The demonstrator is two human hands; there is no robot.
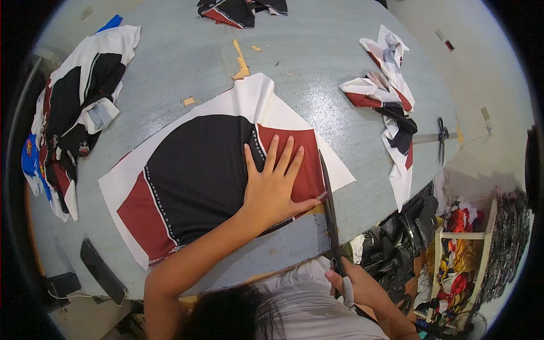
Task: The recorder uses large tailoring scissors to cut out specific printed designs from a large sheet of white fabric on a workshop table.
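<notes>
A sheet of white fabric printed with black and dark red panels [198, 164] lies flat on the grey table in front of me. My left hand [271, 190] rests palm down on it, fingers spread over the black and red parts, thumb out to the right. In my right hand [361, 286], at the table's near edge, is a pair of long dark scissors [331, 226]. Their blades point away from me along the right edge of the red panel, by the white margin. How far apart the blades are is hard to make out.
Bunched fabric pieces lie at the left [85, 107], the far edge [243, 11] and the right [396, 107]. Another pair of scissors [442, 139] sits at the right rim. A black flat rectangular object [103, 272] lies near left. Beyond the table stands a rack of colourful cloth [462, 235].
</notes>
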